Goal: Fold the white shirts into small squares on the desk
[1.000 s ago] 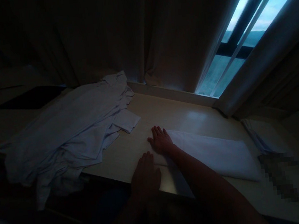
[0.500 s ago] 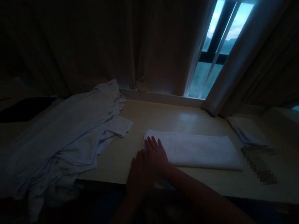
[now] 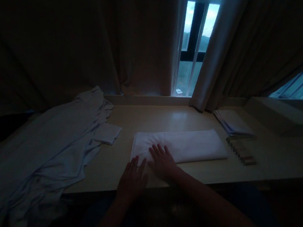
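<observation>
A white cloth folded into a long flat rectangle lies on the pale table in front of me. My right hand presses on its near side, left of the middle, with the fingers spread, and small creases run out from the fingertips. At the cloth's near left corner is my left hand, its fingers stretched out and the tips at the edge. Neither hand grips anything. The dim light hides the finer detail of the cloth.
A loose heap of white garments covers the left side and hangs over the front edge. To the right lie a small folded white stack and a blurred-out item. Dark curtains frame a narrow window behind.
My hands have drawn apart; the right slid toward me and rightward along the cloth, the left moved off to its corner. The view has turned a little to the right.
</observation>
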Demonstrator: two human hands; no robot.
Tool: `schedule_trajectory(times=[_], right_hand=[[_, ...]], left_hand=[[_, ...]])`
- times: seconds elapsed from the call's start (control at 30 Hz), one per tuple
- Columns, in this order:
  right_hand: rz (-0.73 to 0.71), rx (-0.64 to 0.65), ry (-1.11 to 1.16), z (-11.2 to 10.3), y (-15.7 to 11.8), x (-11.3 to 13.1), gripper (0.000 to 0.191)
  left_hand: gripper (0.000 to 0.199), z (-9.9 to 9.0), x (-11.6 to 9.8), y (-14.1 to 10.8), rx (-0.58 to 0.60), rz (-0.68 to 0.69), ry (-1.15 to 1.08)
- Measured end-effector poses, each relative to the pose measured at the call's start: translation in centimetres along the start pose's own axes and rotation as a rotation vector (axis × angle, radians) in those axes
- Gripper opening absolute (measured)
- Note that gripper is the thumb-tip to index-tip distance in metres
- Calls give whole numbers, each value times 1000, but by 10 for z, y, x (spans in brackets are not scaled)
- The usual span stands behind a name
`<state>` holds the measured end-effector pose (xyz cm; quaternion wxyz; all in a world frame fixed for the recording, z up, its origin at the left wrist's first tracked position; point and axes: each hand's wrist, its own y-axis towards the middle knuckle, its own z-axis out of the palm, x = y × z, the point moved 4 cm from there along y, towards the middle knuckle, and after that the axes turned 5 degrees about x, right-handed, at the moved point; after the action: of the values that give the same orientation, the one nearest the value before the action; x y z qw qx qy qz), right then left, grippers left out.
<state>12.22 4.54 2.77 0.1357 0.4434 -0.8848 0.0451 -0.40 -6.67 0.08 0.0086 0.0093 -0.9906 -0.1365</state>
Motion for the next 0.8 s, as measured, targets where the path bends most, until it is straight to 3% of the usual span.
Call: schedule_trajectory(times=[0.5,0.63,0.8], right_hand=[[-48,19,-32,-25,-44,-66,59],[-19,16,-72,-37,-65,-107,61],[23,7,-151,-48,-106,-174,63]], left_hand=[[60,-3,-2,4,51,20,48],[60,0,-1,5,57,39,66],[61,5,2,8,48,52,89]])
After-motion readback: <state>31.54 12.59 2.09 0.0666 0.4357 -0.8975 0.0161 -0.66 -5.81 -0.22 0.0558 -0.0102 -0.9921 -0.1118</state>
